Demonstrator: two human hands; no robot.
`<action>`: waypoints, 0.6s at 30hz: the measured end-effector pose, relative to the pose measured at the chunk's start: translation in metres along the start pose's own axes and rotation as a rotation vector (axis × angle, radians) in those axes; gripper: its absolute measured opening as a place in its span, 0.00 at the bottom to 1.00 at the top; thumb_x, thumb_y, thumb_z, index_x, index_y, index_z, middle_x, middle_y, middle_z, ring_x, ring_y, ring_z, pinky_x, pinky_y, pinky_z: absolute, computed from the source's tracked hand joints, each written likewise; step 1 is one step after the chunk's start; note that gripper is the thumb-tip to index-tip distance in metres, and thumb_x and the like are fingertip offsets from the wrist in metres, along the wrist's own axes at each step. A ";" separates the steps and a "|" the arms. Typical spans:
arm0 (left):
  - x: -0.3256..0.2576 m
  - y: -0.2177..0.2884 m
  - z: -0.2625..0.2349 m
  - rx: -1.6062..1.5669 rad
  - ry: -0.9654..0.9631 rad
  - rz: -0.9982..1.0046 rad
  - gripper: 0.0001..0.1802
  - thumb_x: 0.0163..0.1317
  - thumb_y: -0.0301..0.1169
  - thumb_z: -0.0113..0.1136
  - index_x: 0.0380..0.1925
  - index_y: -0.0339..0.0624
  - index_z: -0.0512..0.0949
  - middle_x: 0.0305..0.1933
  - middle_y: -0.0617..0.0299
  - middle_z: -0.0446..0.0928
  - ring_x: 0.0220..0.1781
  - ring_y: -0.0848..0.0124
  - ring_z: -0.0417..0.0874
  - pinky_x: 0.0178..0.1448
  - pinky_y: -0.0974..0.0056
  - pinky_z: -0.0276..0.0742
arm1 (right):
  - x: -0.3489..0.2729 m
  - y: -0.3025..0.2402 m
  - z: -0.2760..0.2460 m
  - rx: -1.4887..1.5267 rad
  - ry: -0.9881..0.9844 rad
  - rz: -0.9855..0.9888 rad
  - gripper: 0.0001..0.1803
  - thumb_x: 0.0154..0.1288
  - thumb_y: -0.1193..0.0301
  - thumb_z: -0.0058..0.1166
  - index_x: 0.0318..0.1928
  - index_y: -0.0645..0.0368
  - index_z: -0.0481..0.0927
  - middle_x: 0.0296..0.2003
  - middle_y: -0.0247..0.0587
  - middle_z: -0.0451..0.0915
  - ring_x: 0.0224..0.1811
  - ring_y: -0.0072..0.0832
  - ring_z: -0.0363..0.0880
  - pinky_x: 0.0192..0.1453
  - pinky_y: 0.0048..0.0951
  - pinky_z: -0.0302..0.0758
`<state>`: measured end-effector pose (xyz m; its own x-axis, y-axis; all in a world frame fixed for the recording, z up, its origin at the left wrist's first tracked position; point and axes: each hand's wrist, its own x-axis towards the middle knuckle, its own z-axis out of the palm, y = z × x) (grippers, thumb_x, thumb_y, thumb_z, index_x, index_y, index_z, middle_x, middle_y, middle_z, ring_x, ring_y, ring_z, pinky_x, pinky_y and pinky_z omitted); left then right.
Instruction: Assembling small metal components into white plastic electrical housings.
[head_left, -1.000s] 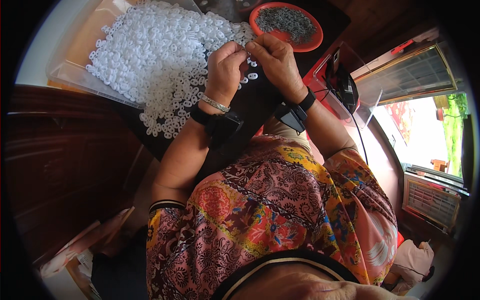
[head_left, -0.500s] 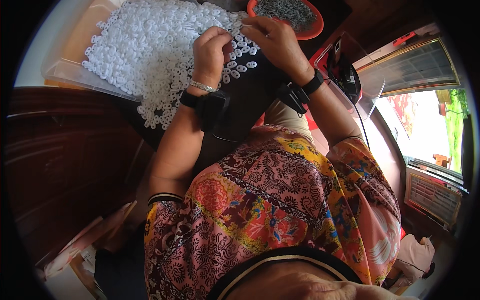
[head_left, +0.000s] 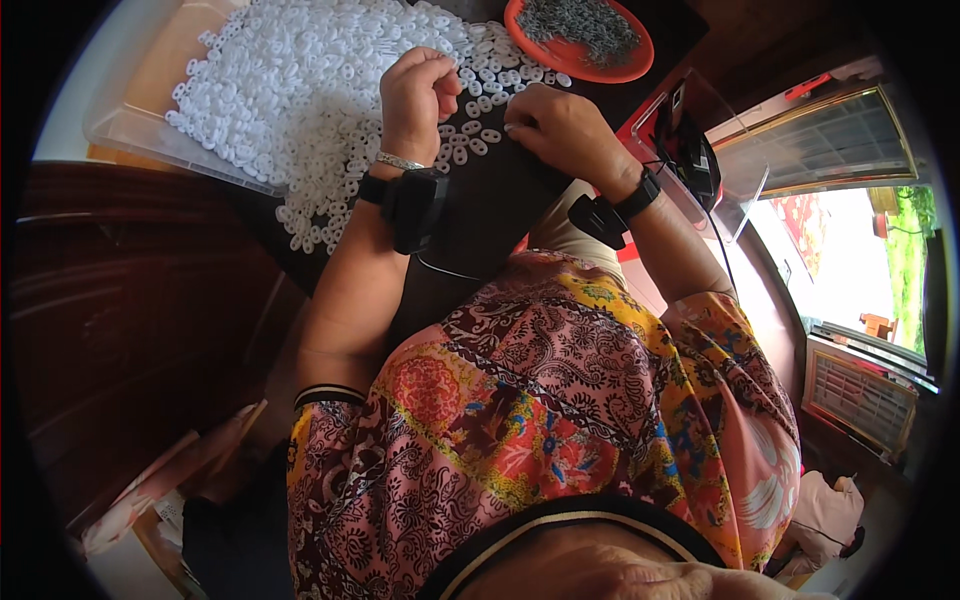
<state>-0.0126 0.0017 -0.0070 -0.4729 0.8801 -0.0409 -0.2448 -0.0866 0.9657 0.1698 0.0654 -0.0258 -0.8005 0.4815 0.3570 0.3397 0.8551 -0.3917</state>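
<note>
Small white oval plastic pieces, each with two holes, lie in a large heap at the upper left. My left hand hovers at the heap's right edge, its fingers curled closed; anything between them is hidden. Right of it, above the dark tabletop, is my right hand, also closed with bent fingers and the thumb tucked in. I cannot make out what it holds, if anything. Several loose ovals lie between the two hands. Beyond the right hand, an orange-red dish contains a pile of small grey metal pieces.
A clear plastic bin lies under the heap's left side, with ovals spilling out onto the dark tabletop. At the right stands a transparent holder with black devices and a cable. Black straps with small boxes sit on both my wrists.
My right hand has drawn back toward me and slightly right, away from the dish's edge and the left hand. My left hand has barely shifted and stays closed.
</note>
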 end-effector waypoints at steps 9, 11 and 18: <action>-0.006 0.000 0.006 -0.010 -0.051 0.013 0.07 0.57 0.29 0.51 0.23 0.39 0.74 0.19 0.64 0.72 0.15 0.78 0.66 0.19 0.74 0.60 | 0.006 0.008 0.004 0.317 0.229 -0.016 0.12 0.59 0.74 0.55 0.44 0.59 0.81 0.30 0.37 0.79 0.29 0.26 0.78 0.37 0.24 0.74; -0.007 0.001 0.007 0.000 -0.042 -0.003 0.07 0.57 0.29 0.51 0.23 0.40 0.73 0.19 0.64 0.72 0.15 0.78 0.66 0.19 0.75 0.59 | 0.009 0.006 0.002 0.622 0.071 0.272 0.10 0.63 0.74 0.53 0.44 0.62 0.80 0.32 0.35 0.80 0.30 0.22 0.78 0.39 0.22 0.74; -0.013 0.005 0.012 -0.001 -0.062 0.011 0.07 0.58 0.29 0.50 0.22 0.41 0.72 0.19 0.64 0.72 0.15 0.78 0.66 0.20 0.75 0.60 | 0.024 0.000 -0.001 1.238 0.165 0.471 0.11 0.66 0.69 0.51 0.45 0.62 0.78 0.36 0.31 0.80 0.34 0.19 0.79 0.41 0.19 0.75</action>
<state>0.0025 -0.0044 0.0010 -0.4222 0.9064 -0.0142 -0.2409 -0.0971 0.9657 0.1514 0.0771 -0.0170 -0.6329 0.7733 0.0391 -0.1742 -0.0929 -0.9803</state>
